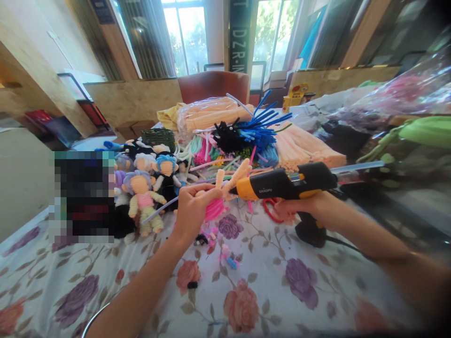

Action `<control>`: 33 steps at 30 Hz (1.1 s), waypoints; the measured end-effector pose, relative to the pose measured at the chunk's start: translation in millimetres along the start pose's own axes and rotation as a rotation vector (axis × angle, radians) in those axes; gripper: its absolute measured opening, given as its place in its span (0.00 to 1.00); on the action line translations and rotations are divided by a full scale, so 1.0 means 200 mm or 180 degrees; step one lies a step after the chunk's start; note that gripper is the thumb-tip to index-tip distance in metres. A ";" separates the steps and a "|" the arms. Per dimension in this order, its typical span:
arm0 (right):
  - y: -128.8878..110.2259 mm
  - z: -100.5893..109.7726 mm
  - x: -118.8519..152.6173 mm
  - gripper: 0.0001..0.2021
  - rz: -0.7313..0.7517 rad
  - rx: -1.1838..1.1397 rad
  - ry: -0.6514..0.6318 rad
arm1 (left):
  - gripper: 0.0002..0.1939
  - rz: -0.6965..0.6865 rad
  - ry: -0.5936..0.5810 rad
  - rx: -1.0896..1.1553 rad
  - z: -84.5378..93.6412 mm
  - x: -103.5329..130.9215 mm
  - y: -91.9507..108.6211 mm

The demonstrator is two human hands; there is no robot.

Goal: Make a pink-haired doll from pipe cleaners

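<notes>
A doll part [214, 209] of peach and pink pipe cleaners is pinched in my left hand [193, 206], its peach limbs sticking up. My right hand [306, 205] grips a black and yellow hot glue gun [271, 184], with a clear glue stick [362, 166] poking out of its rear. The gun's nozzle points left and lies right at the peach limbs; whether it touches them I cannot tell. Just below the gun, beside my right fingers, are red scissor handles [270, 211], partly hidden. Small pink, blue and black scraps [230, 263] lie on the cloth.
Several finished dolls [143, 188] stand at the left, near a blurred-out dark block [84, 197]. Behind are bundles of colored pipe cleaners [260, 134], peach bundles [310, 145] and a green basket [158, 137]. Plastic-wrapped material [398, 103] is piled at right. A flowered tablecloth [148, 277] covers the table.
</notes>
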State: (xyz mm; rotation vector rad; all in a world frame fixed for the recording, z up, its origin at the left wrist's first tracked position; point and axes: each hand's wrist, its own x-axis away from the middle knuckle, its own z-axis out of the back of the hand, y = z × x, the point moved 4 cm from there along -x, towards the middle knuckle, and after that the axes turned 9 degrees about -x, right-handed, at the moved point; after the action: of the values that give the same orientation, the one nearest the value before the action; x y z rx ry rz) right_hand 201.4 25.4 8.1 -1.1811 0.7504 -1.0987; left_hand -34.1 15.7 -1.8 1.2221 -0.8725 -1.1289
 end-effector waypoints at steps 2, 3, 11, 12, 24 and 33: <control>0.00 -0.01 0.00 0.09 -0.0129 -0.0152 -0.0002 | 0.05 0.0028 -0.0007 0.0006 0.00 0.00 0.00; -0.01 -0.01 0.00 0.08 -0.0168 -0.0240 0.0011 | 0.05 0.0029 0.0016 -0.0010 0.00 0.00 0.00; 0.01 -0.01 0.00 0.08 -0.0164 -0.0401 -0.0131 | 0.05 0.0103 0.0149 -0.0244 0.01 0.01 0.02; 0.01 0.00 -0.01 0.08 -0.0152 -0.0418 -0.0122 | 0.05 0.0077 0.0159 -0.0314 0.01 0.01 0.03; 0.03 0.01 -0.01 0.09 -0.0022 -0.0328 -0.0068 | 0.08 -0.0145 0.0157 -0.0652 0.00 0.03 0.05; 0.00 -0.01 0.00 0.08 -0.0031 -0.0380 -0.0096 | 0.07 -0.0254 0.0190 -0.0624 0.01 0.03 0.06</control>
State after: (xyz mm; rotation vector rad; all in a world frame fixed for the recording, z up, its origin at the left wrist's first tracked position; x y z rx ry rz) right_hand 200.0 25.3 7.3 -1.3004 0.7963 -1.0534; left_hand -31.7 10.2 9.3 1.1303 -0.6567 -1.2062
